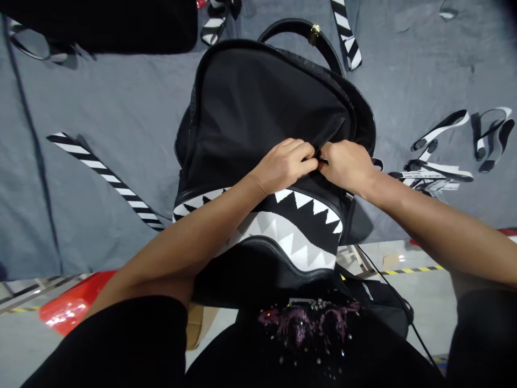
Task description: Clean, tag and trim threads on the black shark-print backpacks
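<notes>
pinching with the fingers of the left hand (283, 164) and the right hand (348, 166), both curled narrow, at the front of a black backpack (250, 102) right under the fingers, by the lower end of a slanting fold or zip line (332, 129) running up and to the right. cannot tell which bit of fabric or zip is caught, for being hidden behind the knuckles. holding both sets of fingers close, thumb side to thumb side, presumably to steady the soft panel from one side against any tug from the other. reaching in with both forearms from below the fingers, partly across a toothed band (299, 240), likely for being at the near edge of the table (100, 97). apparently lying face up in the backpack's case, top beyond the fingers and bottom jutting over that edge, perhaps to bring the front within easy reach. showing beyond the fingers: a handle (294, 23) with a gold fitting (314, 33). lying well left of the fingers, a striped strip (105, 177); up and to the right, another striped strip (346, 35); well to the right, a small heap of straps (436, 175), seemingly set apart to leave room for the bag.
</notes>
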A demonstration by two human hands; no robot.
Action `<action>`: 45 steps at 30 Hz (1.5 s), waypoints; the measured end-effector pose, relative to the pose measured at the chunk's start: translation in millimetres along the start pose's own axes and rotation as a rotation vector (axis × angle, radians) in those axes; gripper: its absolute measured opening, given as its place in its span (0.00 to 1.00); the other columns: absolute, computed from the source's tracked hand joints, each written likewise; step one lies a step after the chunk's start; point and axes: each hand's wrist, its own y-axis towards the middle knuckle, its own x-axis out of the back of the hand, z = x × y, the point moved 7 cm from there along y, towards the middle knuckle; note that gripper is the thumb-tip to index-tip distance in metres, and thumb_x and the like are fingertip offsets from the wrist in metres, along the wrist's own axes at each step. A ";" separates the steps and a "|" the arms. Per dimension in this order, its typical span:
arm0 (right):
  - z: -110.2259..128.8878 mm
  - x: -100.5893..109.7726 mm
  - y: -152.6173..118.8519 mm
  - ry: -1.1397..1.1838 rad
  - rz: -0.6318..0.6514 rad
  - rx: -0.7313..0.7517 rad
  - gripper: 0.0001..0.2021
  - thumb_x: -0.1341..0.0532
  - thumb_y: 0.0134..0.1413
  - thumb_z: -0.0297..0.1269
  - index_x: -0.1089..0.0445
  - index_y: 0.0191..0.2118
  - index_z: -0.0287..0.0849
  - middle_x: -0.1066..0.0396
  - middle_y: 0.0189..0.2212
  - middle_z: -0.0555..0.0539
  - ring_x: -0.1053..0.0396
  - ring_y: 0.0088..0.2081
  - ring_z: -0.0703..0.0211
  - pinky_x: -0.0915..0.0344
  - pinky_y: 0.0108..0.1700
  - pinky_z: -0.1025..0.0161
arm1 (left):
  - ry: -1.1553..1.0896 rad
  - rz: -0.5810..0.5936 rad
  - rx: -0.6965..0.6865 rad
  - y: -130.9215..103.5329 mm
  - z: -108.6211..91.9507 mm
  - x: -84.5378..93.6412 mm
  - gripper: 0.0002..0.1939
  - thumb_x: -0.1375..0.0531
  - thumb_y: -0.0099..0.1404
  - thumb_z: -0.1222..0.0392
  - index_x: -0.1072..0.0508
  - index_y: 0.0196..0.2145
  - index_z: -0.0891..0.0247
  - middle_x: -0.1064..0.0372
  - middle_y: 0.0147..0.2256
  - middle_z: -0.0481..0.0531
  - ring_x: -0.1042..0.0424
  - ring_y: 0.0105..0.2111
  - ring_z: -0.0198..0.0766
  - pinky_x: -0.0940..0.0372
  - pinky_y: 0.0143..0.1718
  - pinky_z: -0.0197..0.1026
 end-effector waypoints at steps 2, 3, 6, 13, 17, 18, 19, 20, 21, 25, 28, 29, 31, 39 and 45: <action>-2.1 -2.6 5.8 0.042 0.005 -0.011 0.08 0.41 0.54 0.38 0.27 0.36 0.41 0.27 0.29 0.43 0.30 0.34 0.49 0.40 0.32 0.60 | -0.015 -0.001 0.014 -1.4 2.1 -3.5 0.18 0.56 0.72 0.63 0.28 0.33 0.63 0.34 0.35 0.53 0.35 0.36 0.40 0.40 0.38 0.46; -3.0 -3.0 7.8 0.060 -0.005 -0.010 0.08 0.41 0.54 0.39 0.27 0.35 0.41 0.27 0.28 0.44 0.30 0.34 0.49 0.39 0.32 0.60 | -0.017 -0.001 0.022 -2.0 2.4 -4.7 0.18 0.56 0.72 0.63 0.28 0.33 0.63 0.33 0.35 0.53 0.35 0.36 0.40 0.39 0.38 0.46; -5.7 -2.7 10.6 0.096 -0.046 -0.018 0.08 0.40 0.53 0.39 0.27 0.33 0.43 0.28 0.26 0.45 0.31 0.33 0.50 0.38 0.32 0.59 | -0.008 0.011 0.048 -4.3 -1.3 -6.9 0.18 0.56 0.72 0.63 0.28 0.33 0.64 0.33 0.36 0.54 0.34 0.37 0.41 0.38 0.39 0.47; -12.1 -5.5 15.2 0.109 -0.039 -0.019 0.09 0.40 0.53 0.42 0.27 0.32 0.43 0.30 0.26 0.46 0.31 0.33 0.50 0.38 0.32 0.59 | -0.013 0.034 0.116 -19.7 -18.1 -16.1 0.17 0.56 0.72 0.66 0.29 0.45 0.65 0.30 0.43 0.57 0.35 0.52 0.45 0.36 0.48 0.48; -13.8 -4.9 20.0 0.100 -0.028 0.010 0.10 0.39 0.54 0.45 0.27 0.32 0.43 0.31 0.25 0.47 0.31 0.34 0.51 0.37 0.33 0.59 | 0.021 -0.001 0.107 -25.9 -21.2 -19.8 0.16 0.54 0.71 0.69 0.29 0.48 0.68 0.30 0.45 0.59 0.36 0.54 0.47 0.36 0.51 0.49; -14.1 -4.9 21.1 0.096 -0.017 0.006 0.10 0.37 0.53 0.44 0.26 0.32 0.43 0.30 0.25 0.47 0.31 0.34 0.51 0.37 0.33 0.59 | 0.020 -0.005 0.111 -26.3 -21.0 -20.3 0.16 0.53 0.71 0.69 0.29 0.49 0.69 0.30 0.46 0.60 0.36 0.54 0.48 0.36 0.51 0.49; -14.3 -4.8 22.1 0.093 -0.005 0.001 0.09 0.36 0.52 0.43 0.26 0.32 0.43 0.30 0.26 0.47 0.31 0.34 0.51 0.37 0.34 0.59 | 0.016 -0.004 0.119 -26.4 -20.5 -20.6 0.16 0.53 0.70 0.69 0.29 0.49 0.69 0.30 0.46 0.61 0.36 0.54 0.48 0.36 0.51 0.50; -14.5 -4.7 23.0 0.091 0.007 -0.005 0.08 0.35 0.51 0.42 0.26 0.31 0.43 0.30 0.26 0.47 0.31 0.34 0.51 0.37 0.34 0.59 | 0.011 0.001 0.128 -26.1 -20.0 -21.0 0.16 0.53 0.70 0.69 0.29 0.49 0.69 0.30 0.46 0.61 0.35 0.53 0.49 0.37 0.51 0.50; -14.9 -4.8 23.7 0.091 0.022 -0.014 0.08 0.35 0.50 0.41 0.26 0.31 0.42 0.29 0.27 0.47 0.31 0.35 0.51 0.37 0.35 0.59 | 0.005 0.011 0.139 -25.7 -19.5 -21.5 0.16 0.52 0.70 0.69 0.29 0.50 0.68 0.30 0.47 0.61 0.35 0.53 0.49 0.37 0.50 0.51; -19.0 -3.6 24.9 0.114 0.038 -0.048 0.06 0.36 0.53 0.38 0.26 0.33 0.40 0.28 0.29 0.46 0.30 0.36 0.51 0.36 0.38 0.58 | -0.018 0.046 0.173 -24.6 -18.8 -23.6 0.17 0.52 0.69 0.70 0.29 0.50 0.66 0.30 0.47 0.61 0.36 0.53 0.49 0.38 0.50 0.52; -26.5 5.5 25.0 0.129 -0.076 -0.086 0.07 0.41 0.57 0.34 0.26 0.37 0.39 0.27 0.35 0.43 0.29 0.40 0.51 0.36 0.41 0.57 | 0.013 0.032 0.181 -26.5 -20.4 -23.6 0.18 0.52 0.68 0.70 0.29 0.51 0.64 0.31 0.46 0.60 0.36 0.53 0.49 0.38 0.49 0.51; -29.1 8.8 25.1 0.129 -0.111 -0.101 0.08 0.42 0.58 0.33 0.26 0.39 0.39 0.26 0.36 0.43 0.29 0.40 0.51 0.36 0.42 0.57 | 0.025 0.020 0.179 -27.3 -21.1 -23.1 0.18 0.52 0.68 0.70 0.29 0.51 0.64 0.31 0.46 0.59 0.36 0.52 0.48 0.38 0.48 0.50; -32.6 13.0 25.8 0.122 -0.132 -0.119 0.08 0.42 0.57 0.32 0.26 0.39 0.39 0.26 0.37 0.43 0.29 0.40 0.52 0.35 0.41 0.58 | 0.038 -0.004 0.176 -28.0 -22.3 -21.8 0.18 0.52 0.68 0.70 0.29 0.51 0.63 0.31 0.46 0.59 0.36 0.52 0.48 0.38 0.47 0.49; -29.4 17.9 21.0 0.045 -0.051 -0.077 0.09 0.43 0.58 0.35 0.26 0.39 0.39 0.25 0.34 0.41 0.29 0.38 0.50 0.36 0.38 0.59 | 0.056 -0.049 0.393 -9.5 -18.9 -19.5 0.25 0.46 0.68 0.47 0.33 0.56 0.65 0.36 0.54 0.67 0.38 0.53 0.59 0.42 0.50 0.57; -30.6 13.1 21.5 -0.070 -0.129 -0.108 0.14 0.47 0.62 0.38 0.30 0.46 0.36 0.26 0.39 0.38 0.29 0.42 0.45 0.36 0.42 0.53 | -0.011 -0.064 0.455 -3.3 -24.8 -25.8 0.29 0.50 0.70 0.49 0.45 0.65 0.63 0.52 0.66 0.65 0.55 0.66 0.59 0.55 0.61 0.65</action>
